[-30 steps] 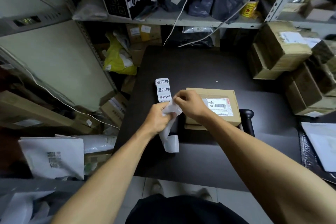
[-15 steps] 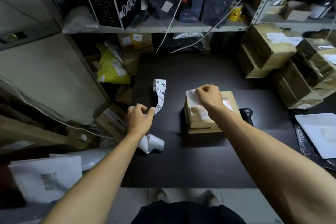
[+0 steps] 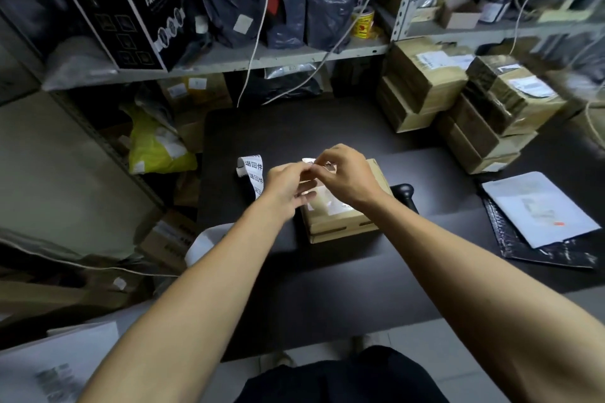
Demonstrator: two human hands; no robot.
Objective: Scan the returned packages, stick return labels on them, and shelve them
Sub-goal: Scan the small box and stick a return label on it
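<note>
A small brown cardboard package (image 3: 340, 222) lies on the dark table (image 3: 327, 278). My left hand (image 3: 286, 188) and my right hand (image 3: 348, 178) meet just above its far left corner. Between their fingertips they pinch a small white return label (image 3: 311, 162). The hands hide most of the package's top and its shipping label. A strip of return labels (image 3: 253, 173) with black printed characters lies curled on the table, left of my left hand and apart from it.
A black handheld scanner (image 3: 406, 190) lies right of the package. Stacked brown boxes (image 3: 458, 108) stand at the back right. A white mailer on a black bag (image 3: 537, 209) lies at the right. Metal shelving (image 3: 262, 57) full of parcels runs behind the table.
My left hand has let go of the label strip and moved right to meet my right hand. My right hand has risen off the package top, and both now pinch one label.
</note>
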